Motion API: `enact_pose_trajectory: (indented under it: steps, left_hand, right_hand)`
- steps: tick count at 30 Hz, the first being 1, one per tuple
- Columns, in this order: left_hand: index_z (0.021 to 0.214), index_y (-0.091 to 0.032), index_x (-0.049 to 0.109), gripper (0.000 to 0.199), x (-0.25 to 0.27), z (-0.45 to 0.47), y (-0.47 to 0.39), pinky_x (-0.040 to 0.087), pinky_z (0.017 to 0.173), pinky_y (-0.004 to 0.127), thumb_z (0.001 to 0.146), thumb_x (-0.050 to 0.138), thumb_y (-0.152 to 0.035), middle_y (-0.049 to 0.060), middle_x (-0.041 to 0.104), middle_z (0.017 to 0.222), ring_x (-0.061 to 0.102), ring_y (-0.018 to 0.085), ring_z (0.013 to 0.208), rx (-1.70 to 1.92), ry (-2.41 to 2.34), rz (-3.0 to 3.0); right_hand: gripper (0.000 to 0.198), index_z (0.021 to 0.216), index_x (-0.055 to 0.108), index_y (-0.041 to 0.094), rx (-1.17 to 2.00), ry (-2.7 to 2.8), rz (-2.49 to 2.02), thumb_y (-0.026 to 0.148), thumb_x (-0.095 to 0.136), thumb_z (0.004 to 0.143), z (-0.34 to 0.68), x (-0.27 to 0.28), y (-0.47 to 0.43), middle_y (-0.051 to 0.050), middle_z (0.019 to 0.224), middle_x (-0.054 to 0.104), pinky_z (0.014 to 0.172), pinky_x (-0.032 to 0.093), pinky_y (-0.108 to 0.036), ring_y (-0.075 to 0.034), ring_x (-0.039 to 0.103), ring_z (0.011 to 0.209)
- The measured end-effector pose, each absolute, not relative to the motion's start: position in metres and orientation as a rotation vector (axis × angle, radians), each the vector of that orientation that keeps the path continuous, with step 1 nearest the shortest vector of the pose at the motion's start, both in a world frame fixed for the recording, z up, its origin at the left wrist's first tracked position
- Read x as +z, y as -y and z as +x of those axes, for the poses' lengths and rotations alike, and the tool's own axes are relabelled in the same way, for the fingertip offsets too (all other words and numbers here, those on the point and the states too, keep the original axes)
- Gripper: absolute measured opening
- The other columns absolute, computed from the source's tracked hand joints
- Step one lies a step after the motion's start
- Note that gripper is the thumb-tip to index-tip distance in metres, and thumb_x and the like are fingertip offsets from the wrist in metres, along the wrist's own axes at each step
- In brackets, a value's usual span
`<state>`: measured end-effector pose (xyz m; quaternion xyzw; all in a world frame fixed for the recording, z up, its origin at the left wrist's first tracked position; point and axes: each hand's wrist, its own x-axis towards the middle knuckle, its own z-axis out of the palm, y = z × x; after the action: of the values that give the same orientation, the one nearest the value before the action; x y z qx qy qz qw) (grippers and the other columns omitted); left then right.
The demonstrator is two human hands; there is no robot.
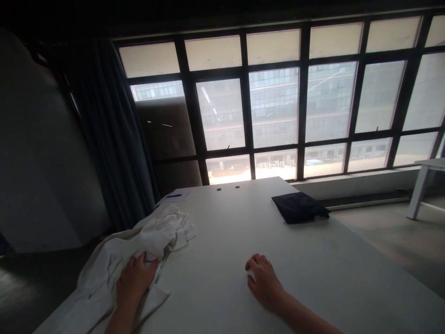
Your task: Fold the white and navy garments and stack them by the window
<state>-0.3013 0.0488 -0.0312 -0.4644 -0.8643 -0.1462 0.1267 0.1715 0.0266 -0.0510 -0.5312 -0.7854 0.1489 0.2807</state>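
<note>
A crumpled white garment (163,232) is heaped along the left side of the white table (222,222). My left hand (136,277) is on its near part, with the fingers curled into the fabric and the thumb at the right; the fingertips are partly hidden in the folds. To the right, my right hand (264,282) is over the bare tabletop and holds nothing. Its fingers are loosely bent, with a gap between thumb and index finger. A dark folded cloth (299,207) lies farther off, near the table's right edge.
A pen (174,195) lies on a sheet of paper (183,194) at the far left corner. Two round cable holes are near the far edge. A blue curtain (114,139) hangs at left, and large windows stand behind. Another white table (422,185) is at right.
</note>
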Motion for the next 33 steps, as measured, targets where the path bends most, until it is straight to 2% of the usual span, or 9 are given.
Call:
enact_pose_trajectory:
  steps: [3,7,12,18,21,24,27,29,33]
  left_hand:
    - [0.117,-0.020,0.065,0.044,-0.034,-0.300,-0.044,0.047,0.085,0.045,0.091,0.040,-0.046,0.015,0.065,0.121,0.061,0.038,0.107,-0.380,2.483,-1.396]
    - [0.099,-0.021,0.066,0.038,-0.025,-0.299,-0.041,0.046,0.075,0.041,0.093,0.034,-0.040,0.014,0.070,0.104,0.063,0.035,0.096,-0.430,2.451,-1.417]
    - [0.107,-0.016,0.061,0.044,-0.008,-0.296,-0.041,0.046,0.076,0.037,0.097,0.024,-0.038,0.015,0.070,0.096,0.067,0.030,0.089,-0.702,2.376,-1.361]
    - [0.118,-0.009,0.060,0.062,-0.013,-0.289,-0.036,0.046,0.080,0.044,0.089,0.037,-0.058,0.022,0.067,0.109,0.064,0.039,0.101,-0.485,2.464,-1.024]
    - [0.115,-0.011,0.063,0.055,-0.021,-0.293,-0.037,0.046,0.082,0.044,0.090,0.036,-0.052,0.021,0.067,0.112,0.064,0.037,0.103,-0.407,2.545,-1.130]
    - [0.113,-0.019,0.065,0.047,-0.024,-0.301,-0.039,0.045,0.082,0.046,0.091,0.035,-0.049,0.017,0.067,0.117,0.063,0.038,0.105,-0.453,2.584,-1.173]
    - [0.100,-0.023,0.066,0.041,-0.021,-0.306,-0.039,0.046,0.078,0.043,0.092,0.035,-0.048,0.013,0.070,0.108,0.065,0.035,0.099,-0.564,2.605,-1.240]
    - [0.098,-0.022,0.064,0.040,-0.016,-0.303,-0.039,0.046,0.078,0.040,0.093,0.033,-0.045,0.013,0.070,0.102,0.065,0.032,0.096,-0.673,2.479,-1.294]
    - [0.098,-0.018,0.061,0.038,0.016,-0.273,-0.038,0.045,0.088,0.039,0.097,0.031,-0.041,0.012,0.067,0.095,0.063,0.029,0.093,-0.849,1.986,-1.466]
  right_hand:
    - [0.026,0.098,0.067,0.024,0.395,2.103,-1.407,0.014,0.055,0.077,0.172,-0.051,-0.027,-0.006,0.109,0.063,0.097,0.037,-0.036,-0.025,0.054,0.108]
    - [0.026,0.098,0.067,0.023,0.394,2.097,-1.392,0.014,0.055,0.077,0.173,-0.051,-0.028,-0.005,0.108,0.063,0.096,0.037,-0.036,-0.025,0.054,0.107]
    - [0.026,0.098,0.067,0.024,0.401,2.095,-1.409,0.014,0.055,0.077,0.172,-0.052,-0.028,-0.005,0.108,0.063,0.097,0.037,-0.036,-0.025,0.054,0.108]
    - [0.026,0.098,0.067,0.024,0.407,2.096,-1.400,0.014,0.055,0.077,0.173,-0.052,-0.028,-0.005,0.109,0.063,0.098,0.037,-0.036,-0.025,0.054,0.108]
    - [0.026,0.098,0.067,0.024,0.416,2.096,-1.390,0.014,0.055,0.077,0.174,-0.051,-0.027,-0.005,0.109,0.063,0.098,0.037,-0.036,-0.024,0.054,0.108]
    - [0.026,0.097,0.067,0.024,0.418,2.089,-1.378,0.014,0.055,0.076,0.174,-0.051,-0.027,-0.004,0.109,0.063,0.097,0.036,-0.035,-0.024,0.054,0.107]
    - [0.026,0.096,0.067,0.024,0.421,2.083,-1.366,0.013,0.055,0.076,0.175,-0.051,-0.027,-0.004,0.108,0.063,0.096,0.037,-0.035,-0.024,0.054,0.106]
    - [0.025,0.095,0.067,0.024,0.418,2.073,-1.358,0.013,0.055,0.076,0.174,-0.052,-0.027,-0.004,0.107,0.063,0.095,0.037,-0.035,-0.024,0.054,0.106]
    - [0.026,0.094,0.066,0.024,0.423,2.008,-1.343,0.012,0.054,0.075,0.173,-0.055,-0.031,-0.004,0.104,0.064,0.094,0.039,-0.034,-0.023,0.057,0.102]
